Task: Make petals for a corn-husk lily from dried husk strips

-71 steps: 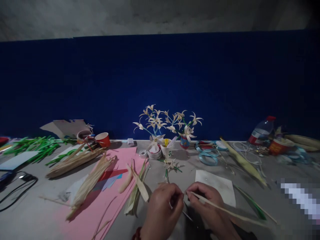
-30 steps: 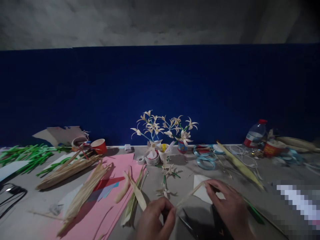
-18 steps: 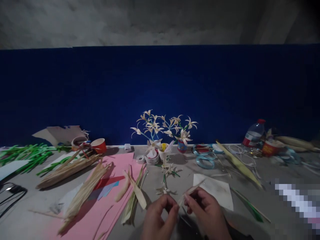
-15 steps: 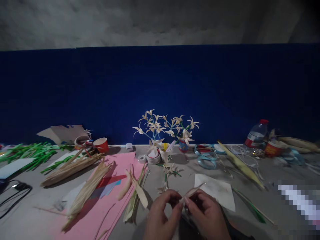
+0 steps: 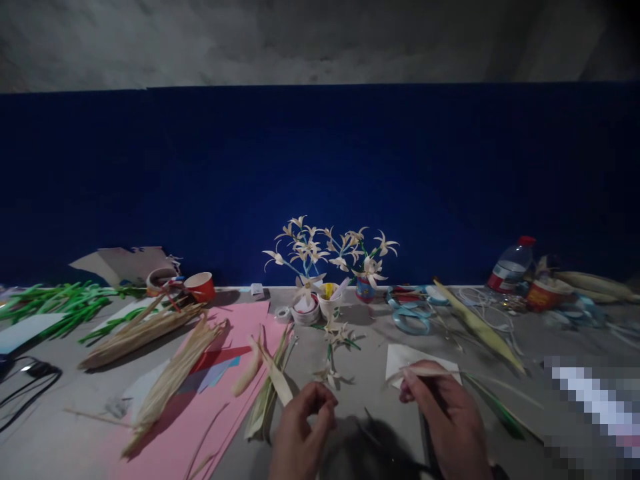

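While my right hand point(image 5: 447, 419) pinched a pale leaf strip point(image 5: 425, 372) above the white paper point(image 5: 400, 355), my left hand point(image 5: 300, 433) hovered curled and empty over the grey worktop point(image 5: 360, 360).

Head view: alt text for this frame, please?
The right hand pinches a pale leaf strip above a grey table; the left hand curls apart, seemingly empty. Beyond lie husk bundles, pink paper and potted paper flowers.

The hands are now apart: the right hand point(image 5: 450, 417) carries the pale strip point(image 5: 425, 372) rightward, while the left hand point(image 5: 300, 433) stays empty, fingers curled.
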Demonstrator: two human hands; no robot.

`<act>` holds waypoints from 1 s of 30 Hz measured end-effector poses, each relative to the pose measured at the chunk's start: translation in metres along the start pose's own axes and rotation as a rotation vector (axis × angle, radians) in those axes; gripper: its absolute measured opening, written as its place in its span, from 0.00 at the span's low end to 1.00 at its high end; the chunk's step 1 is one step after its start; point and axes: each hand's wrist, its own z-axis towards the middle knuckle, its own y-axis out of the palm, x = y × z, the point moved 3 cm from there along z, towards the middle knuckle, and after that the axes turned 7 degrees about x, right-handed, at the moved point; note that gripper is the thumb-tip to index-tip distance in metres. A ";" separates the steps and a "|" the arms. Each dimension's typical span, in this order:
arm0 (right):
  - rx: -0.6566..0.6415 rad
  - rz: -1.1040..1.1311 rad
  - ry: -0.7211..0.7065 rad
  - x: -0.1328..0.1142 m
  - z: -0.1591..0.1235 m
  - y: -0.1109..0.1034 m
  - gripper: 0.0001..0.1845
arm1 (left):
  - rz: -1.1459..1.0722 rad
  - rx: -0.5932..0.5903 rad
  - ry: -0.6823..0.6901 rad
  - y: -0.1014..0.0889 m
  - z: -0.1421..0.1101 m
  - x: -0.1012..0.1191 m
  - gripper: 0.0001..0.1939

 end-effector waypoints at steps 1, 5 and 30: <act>-0.012 0.015 0.008 0.001 0.002 -0.001 0.10 | -0.115 -0.035 -0.047 0.001 -0.001 0.000 0.10; -0.096 0.071 0.021 0.003 0.000 0.004 0.11 | -0.598 -0.325 -0.347 0.025 -0.008 0.007 0.21; -0.104 -1.091 0.074 0.056 0.026 -0.202 0.10 | -0.343 -0.064 0.036 0.004 -0.002 0.009 0.14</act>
